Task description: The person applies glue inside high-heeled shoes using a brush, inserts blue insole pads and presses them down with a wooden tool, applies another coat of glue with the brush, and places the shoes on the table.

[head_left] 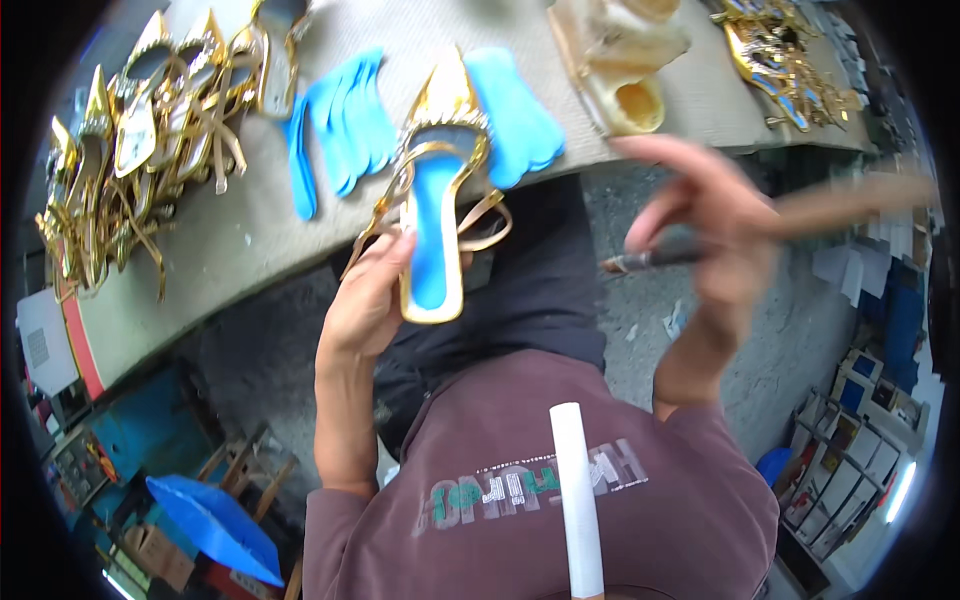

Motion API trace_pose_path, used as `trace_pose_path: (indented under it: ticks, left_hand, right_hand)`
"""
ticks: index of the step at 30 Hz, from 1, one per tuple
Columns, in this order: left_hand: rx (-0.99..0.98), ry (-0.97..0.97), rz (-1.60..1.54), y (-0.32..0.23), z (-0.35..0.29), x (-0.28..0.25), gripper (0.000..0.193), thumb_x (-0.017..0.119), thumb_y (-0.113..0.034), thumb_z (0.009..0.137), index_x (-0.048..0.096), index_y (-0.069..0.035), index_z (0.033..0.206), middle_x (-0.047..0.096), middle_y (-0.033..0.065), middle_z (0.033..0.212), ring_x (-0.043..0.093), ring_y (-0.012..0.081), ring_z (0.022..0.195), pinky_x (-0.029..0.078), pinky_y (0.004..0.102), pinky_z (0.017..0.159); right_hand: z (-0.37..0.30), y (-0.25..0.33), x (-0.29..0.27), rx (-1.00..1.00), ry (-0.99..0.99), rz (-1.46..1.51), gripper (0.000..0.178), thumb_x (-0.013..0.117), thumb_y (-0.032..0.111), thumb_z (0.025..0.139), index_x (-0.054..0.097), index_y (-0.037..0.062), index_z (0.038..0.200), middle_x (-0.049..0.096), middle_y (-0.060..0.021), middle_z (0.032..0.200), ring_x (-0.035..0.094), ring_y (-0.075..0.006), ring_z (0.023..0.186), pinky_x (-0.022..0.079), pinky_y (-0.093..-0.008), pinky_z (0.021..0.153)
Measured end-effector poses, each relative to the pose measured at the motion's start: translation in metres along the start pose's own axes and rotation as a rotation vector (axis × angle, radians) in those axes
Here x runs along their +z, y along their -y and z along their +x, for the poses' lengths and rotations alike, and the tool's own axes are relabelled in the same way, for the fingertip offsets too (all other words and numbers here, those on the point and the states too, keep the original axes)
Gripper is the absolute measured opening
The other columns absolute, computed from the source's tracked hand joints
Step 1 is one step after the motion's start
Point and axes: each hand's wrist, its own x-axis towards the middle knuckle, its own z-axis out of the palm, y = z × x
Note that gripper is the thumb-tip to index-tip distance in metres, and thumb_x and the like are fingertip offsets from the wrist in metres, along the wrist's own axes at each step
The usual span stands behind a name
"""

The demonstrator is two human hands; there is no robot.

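My left hand (362, 295) grips the heel end of a gold pointed-toe shoe (443, 98) with thin straps, its toe pointing away over the table edge. A bright blue insole (430, 235) lies inside it. To the right, my raised right hand (728, 225) is closed around a wooden-handled brush (665, 255), with the index finger stretched out; motion smears both. The brush's dark tip points toward the shoe, well apart from it. Blue insoles lie in a fanned row (350, 115) left of the shoe and in a stack (515, 115) right of it.
Several gold strappy shoes (150, 130) crowd the table's left side. More gold shoes (785, 65) lie at the far right. A crusted yellowish container (630, 70) stands near the table edge (240, 265). A white cigarette-like stick (577, 500) juts in front of my shirt.
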Motion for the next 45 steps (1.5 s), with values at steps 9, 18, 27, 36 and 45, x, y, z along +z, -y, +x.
trace_pose_path:
  ticks: [9, 18, 27, 36, 45]
  left_hand:
    - [0.154, -0.153, 0.033, 0.009, 0.023, 0.016, 0.052, 0.026, -0.04, 0.106, 0.057, 0.001, 0.117, 0.068, 0.0143, 0.084, 0.067, 0.0214, 0.064, 0.056, 0.0312, 0.058]
    - [0.279, -0.135, 0.027, 0.024, 0.024, 0.02, 0.057, 0.024, -0.043, 0.104, 0.051, 0.002, 0.127, 0.066, 0.0122, 0.083, 0.064, 0.0186, 0.063, 0.054, 0.0294, 0.059]
    - [0.378, -0.192, 0.098, 0.026, 0.03, 0.03, 0.054, 0.026, -0.044, 0.105, 0.05, -0.001, 0.127, 0.062, 0.0049, 0.088, 0.06, 0.0122, 0.069, 0.049, 0.0251, 0.061]
    - [0.41, -0.324, 0.017, 0.013, 0.03, 0.051, 0.043, 0.023, -0.036, 0.108, 0.055, -0.006, 0.107, 0.059, 0.0024, 0.086, 0.055, 0.0095, 0.072, 0.046, 0.024, 0.065]
    - [0.424, -0.14, 0.328, 0.014, 0.029, 0.012, 0.054, 0.027, -0.048, 0.104, 0.056, -0.003, 0.106, 0.058, 0.0031, 0.085, 0.053, 0.0098, 0.076, 0.044, 0.0266, 0.069]
  right_hand:
    - [0.025, -0.049, -0.071, 0.375, -0.425, -0.32, 0.034, 0.061, 0.026, 0.098, 0.069, -0.0066, 0.096, 0.069, -0.0098, 0.075, 0.061, -0.01, 0.058, 0.046, -0.0217, 0.05]
    - [0.02, -0.043, -0.098, 0.213, -0.291, -0.122, 0.019, 0.061, 0.007, 0.094, 0.07, -0.0094, 0.095, 0.07, -0.0156, 0.079, 0.065, -0.0168, 0.061, 0.052, -0.0248, 0.057]
    - [-0.015, -0.092, -0.144, 0.508, -0.469, 0.508, 0.042, 0.058, 0.037, 0.099, 0.066, -0.0035, 0.103, 0.066, -0.0146, 0.082, 0.06, -0.0151, 0.06, 0.048, -0.0263, 0.052]
    - [0.004, 0.0, 0.087, -0.251, -0.189, -0.202, 0.009, 0.069, 0.007, 0.09, 0.067, -0.0006, 0.084, 0.064, -0.0092, 0.07, 0.059, -0.0136, 0.055, 0.047, -0.0256, 0.05]
    - [0.031, -0.045, 0.109, -0.016, -0.104, -0.163, 0.017, 0.068, 0.005, 0.091, 0.067, -0.0015, 0.076, 0.062, -0.0036, 0.059, 0.055, -0.0058, 0.049, 0.043, -0.0196, 0.047]
